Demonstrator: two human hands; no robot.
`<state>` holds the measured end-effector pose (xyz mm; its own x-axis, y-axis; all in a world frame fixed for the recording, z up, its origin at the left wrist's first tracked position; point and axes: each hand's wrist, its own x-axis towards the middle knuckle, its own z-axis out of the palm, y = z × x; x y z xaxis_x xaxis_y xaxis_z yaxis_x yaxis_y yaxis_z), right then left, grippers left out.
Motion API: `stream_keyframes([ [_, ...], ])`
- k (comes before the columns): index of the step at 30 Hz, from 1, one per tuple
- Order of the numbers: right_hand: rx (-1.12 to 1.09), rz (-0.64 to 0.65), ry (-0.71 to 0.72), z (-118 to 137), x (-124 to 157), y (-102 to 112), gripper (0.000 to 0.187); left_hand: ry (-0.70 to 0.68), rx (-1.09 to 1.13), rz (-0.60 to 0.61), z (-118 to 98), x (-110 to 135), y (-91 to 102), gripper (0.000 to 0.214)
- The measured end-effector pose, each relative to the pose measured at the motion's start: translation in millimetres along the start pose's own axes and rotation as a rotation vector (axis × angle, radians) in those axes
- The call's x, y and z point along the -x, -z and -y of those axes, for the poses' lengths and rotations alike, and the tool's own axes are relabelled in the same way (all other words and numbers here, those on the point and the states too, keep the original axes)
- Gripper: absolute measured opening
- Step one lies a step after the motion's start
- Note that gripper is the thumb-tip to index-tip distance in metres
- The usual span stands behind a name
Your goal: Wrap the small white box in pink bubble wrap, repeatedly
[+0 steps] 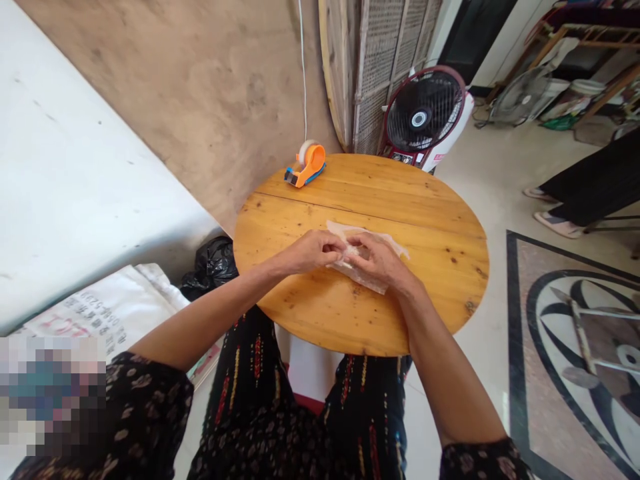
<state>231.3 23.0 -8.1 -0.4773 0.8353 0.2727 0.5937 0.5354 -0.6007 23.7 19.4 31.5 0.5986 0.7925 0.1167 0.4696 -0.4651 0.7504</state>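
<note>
A thin, clear plastic sheet or bag lies spread on the round wooden table, under and between my hands. From the left, my left hand pinches it near its middle with thumb and fingers closed. My right hand faces it, fingers curled and gripping the same plastic. Something small and whitish shows between the fingertips, too small to make out; it may be bunched plastic. An orange tape dispenser with a roll of clear tape stands at the table's far left edge.
Behind the table stands a fan, beside a woven panel against the wall. A black plastic bag and white sacks lie at left. Another person's legs are at right, near a low stool.
</note>
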Motion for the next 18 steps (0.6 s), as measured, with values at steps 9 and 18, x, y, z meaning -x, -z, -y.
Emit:
stream_keyframes([
  [9,-0.261,0.118,-0.050,0.0,1.9,16.9,0.038,-0.170,-0.417,-0.116,9.6,6.6,-19.1,0.024],
  [18,-0.048,0.129,-0.159,7.7,12.8,44.6,0.029,-0.306,-0.538,-0.232,15.8,5.8,-33.5,0.022],
])
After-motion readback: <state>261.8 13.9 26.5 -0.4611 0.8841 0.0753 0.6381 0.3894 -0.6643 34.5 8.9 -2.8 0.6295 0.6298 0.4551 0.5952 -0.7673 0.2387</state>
